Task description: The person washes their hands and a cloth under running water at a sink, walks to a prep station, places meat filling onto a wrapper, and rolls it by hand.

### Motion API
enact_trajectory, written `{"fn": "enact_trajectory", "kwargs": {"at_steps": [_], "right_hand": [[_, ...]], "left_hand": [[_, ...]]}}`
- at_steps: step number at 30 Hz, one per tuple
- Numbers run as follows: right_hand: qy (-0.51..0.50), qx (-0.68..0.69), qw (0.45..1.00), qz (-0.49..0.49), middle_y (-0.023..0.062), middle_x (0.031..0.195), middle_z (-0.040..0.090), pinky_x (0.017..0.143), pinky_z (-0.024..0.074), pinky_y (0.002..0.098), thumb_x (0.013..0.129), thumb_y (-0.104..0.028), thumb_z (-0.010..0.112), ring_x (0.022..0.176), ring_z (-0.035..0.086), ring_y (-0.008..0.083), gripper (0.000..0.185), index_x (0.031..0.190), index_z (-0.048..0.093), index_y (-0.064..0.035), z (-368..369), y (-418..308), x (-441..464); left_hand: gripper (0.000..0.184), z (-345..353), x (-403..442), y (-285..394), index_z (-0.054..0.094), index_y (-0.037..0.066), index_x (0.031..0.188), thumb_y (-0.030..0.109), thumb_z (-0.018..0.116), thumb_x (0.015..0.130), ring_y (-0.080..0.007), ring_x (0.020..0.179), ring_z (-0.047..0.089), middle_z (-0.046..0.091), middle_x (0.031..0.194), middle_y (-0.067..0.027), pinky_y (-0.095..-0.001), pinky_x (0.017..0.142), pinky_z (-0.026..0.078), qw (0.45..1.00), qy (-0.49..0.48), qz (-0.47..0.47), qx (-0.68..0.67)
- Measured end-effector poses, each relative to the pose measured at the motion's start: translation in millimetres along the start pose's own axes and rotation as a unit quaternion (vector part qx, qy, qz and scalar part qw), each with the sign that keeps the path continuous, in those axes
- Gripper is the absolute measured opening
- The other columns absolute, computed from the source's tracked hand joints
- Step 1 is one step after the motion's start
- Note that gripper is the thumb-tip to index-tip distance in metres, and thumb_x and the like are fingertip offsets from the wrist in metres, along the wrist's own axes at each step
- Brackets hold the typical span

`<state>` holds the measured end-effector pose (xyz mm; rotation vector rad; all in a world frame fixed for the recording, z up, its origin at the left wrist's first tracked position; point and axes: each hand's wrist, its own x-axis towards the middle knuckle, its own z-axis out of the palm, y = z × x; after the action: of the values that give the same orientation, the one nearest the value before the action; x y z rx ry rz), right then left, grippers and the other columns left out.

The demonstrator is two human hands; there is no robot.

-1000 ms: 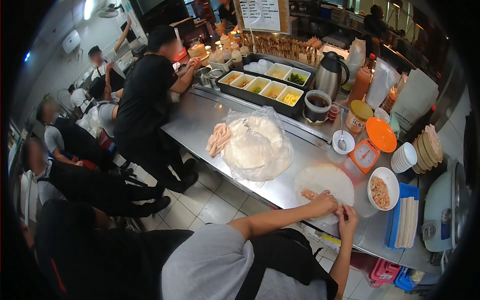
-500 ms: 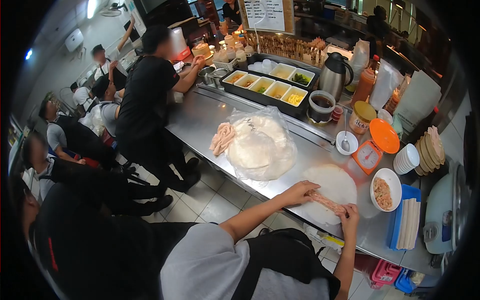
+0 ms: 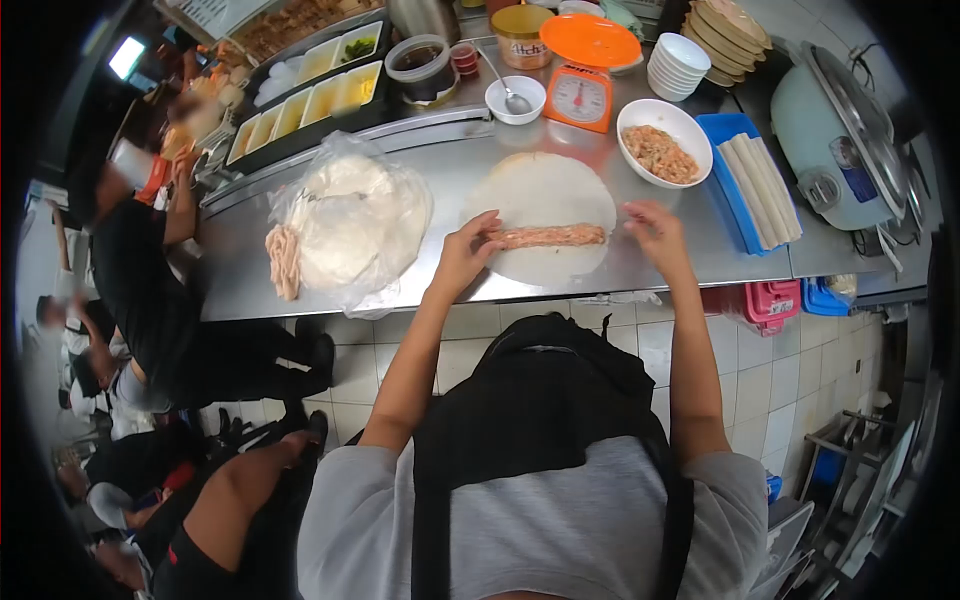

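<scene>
A round white wrapper point(image 3: 545, 185) lies flat on the steel counter. Across its lower half runs a long strip of pinkish minced filling point(image 3: 555, 236). My left hand point(image 3: 468, 252) is at the strip's left end, fingertips touching or very close to it, fingers apart. Just off the wrapper's right edge hovers my right hand point(image 3: 655, 235), its fingers loosely bent and apart with nothing in them. A white bowl point(image 3: 628, 122) of the same filling stands beyond the right hand. Left of the wrapper, a clear plastic bag point(image 3: 405, 215) covers a stack of white wrappers.
Finished white rolls point(image 3: 755, 185) fill a blue tray point(image 3: 715, 130) at right, before a large rice cooker point(image 3: 820, 150). An orange scale point(image 3: 580, 97), a small bowl with spoon point(image 3: 515, 100) and several topping tubs point(image 3: 320, 100) line the back. A co-worker point(image 3: 140, 270) stands left.
The view has swung right and down. My right hand has let go of the filling strip's right end and moved off the wrapper. My left hand stays near its left end.
</scene>
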<state>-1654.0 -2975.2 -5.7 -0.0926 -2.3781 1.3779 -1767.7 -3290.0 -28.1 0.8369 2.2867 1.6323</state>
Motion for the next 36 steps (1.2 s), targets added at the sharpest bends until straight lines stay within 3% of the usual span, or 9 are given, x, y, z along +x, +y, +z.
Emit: {"fn": "enact_trajectory", "kwargs": {"at_steps": [8,14,19,22,25,29,32,34,36], "right_hand": [[-0.133,-0.036,0.990,0.024,0.0119,0.099,0.063,0.072,0.0491,0.0300,0.068,-0.001,0.071,0.083,0.059,0.0238,0.034,0.102,0.065,0.0012,39,-16,3],[-0.154,-0.189,0.966,-0.091,0.0070,0.099,0.062,0.084,0.0410,0.0372,0.067,-0.018,0.074,0.098,0.052,0.0250,0.034,0.097,0.068,-0.0036,64,-22,15],[-0.180,-0.241,0.944,-0.133,0.0049,0.093,0.061,0.088,0.0340,0.0397,0.069,-0.026,0.071,0.094,0.052,0.0237,0.029,0.090,0.069,-0.0077,106,-36,20],[-0.173,-0.298,0.930,-0.126,0.0089,0.087,0.061,0.081,0.0366,0.0419,0.074,-0.034,0.066,0.090,0.055,0.0257,0.026,0.078,0.069,-0.0086,121,-39,22],[-0.167,-0.268,0.937,-0.149,0.0078,0.086,0.061,0.079,0.0376,0.0415,0.077,-0.033,0.066,0.082,0.057,0.0276,0.025,0.082,0.068,-0.0080,114,-58,25],[-0.111,-0.111,0.987,-0.022,0.0133,0.090,0.061,0.080,0.0448,0.0383,0.071,-0.011,0.071,0.088,0.059,0.0280,0.029,0.098,0.066,0.0001,79,-59,21],[-0.064,-0.156,0.983,-0.066,0.0159,0.091,0.061,0.075,0.0489,0.0341,0.069,-0.001,0.069,0.086,0.060,0.0288,0.032,0.100,0.065,0.0027,50,-33,5],[-0.096,-0.162,0.981,-0.051,0.0157,0.092,0.061,0.071,0.0499,0.0302,0.067,0.003,0.067,0.080,0.061,0.0269,0.033,0.100,0.065,0.0032,41,-14,-1],[-0.099,-0.129,0.987,-0.017,0.0152,0.091,0.062,0.070,0.0499,0.0290,0.067,0.003,0.067,0.079,0.061,0.0250,0.033,0.100,0.065,0.0037,40,-11,-2]], "left_hand": [[0.054,-8,0,11,0.050,0.005,0.127,-0.001,0.067,0.076,-0.0217,0.100,0.061,0.063,0.112,-0.0139,-0.0306,0.089,0.048,1.000,-0.012,-0.004,-0.001],[0.060,-10,-4,7,0.050,0.008,0.128,0.001,0.071,0.073,-0.0246,0.097,0.060,0.062,0.112,-0.0130,-0.0320,0.086,0.049,0.996,-0.020,0.018,0.081],[0.053,-5,-6,15,0.054,0.004,0.122,0.009,0.073,0.072,-0.0302,0.106,0.056,0.061,0.114,-0.0161,-0.0353,0.092,0.045,0.996,0.007,-0.013,0.092],[0.024,-2,-10,-2,0.065,-0.001,0.100,0.013,0.065,0.081,-0.0372,0.107,0.053,0.060,0.111,-0.0203,-0.0417,0.092,0.043,0.980,0.057,0.067,0.179],[0.020,-6,-16,2,0.065,0.003,0.099,0.015,0.063,0.083,-0.0360,0.104,0.054,0.061,0.109,-0.0179,-0.0406,0.092,0.043,0.985,0.042,0.066,0.157],[0.017,-7,-15,-1,0.062,0.004,0.098,0.014,0.058,0.084,-0.0345,0.098,0.052,0.058,0.105,-0.0134,-0.0399,0.088,0.043,0.975,0.039,0.119,0.182],[0.025,-6,-14,1,0.060,0.003,0.106,0.014,0.059,0.084,-0.0349,0.097,0.052,0.058,0.102,-0.0133,-0.0412,0.087,0.043,0.966,0.019,0.137,0.219],[0.035,0,-15,2,0.056,0.002,0.115,0.013,0.061,0.082,-0.0338,0.096,0.053,0.058,0.100,-0.0133,-0.0412,0.086,0.043,0.961,0.106,0.161,0.197],[0.038,0,-15,10,0.054,0.002,0.119,0.013,0.062,0.083,-0.0328,0.096,0.053,0.058,0.102,-0.0139,-0.0404,0.086,0.043,0.975,0.080,0.122,0.166]]}}
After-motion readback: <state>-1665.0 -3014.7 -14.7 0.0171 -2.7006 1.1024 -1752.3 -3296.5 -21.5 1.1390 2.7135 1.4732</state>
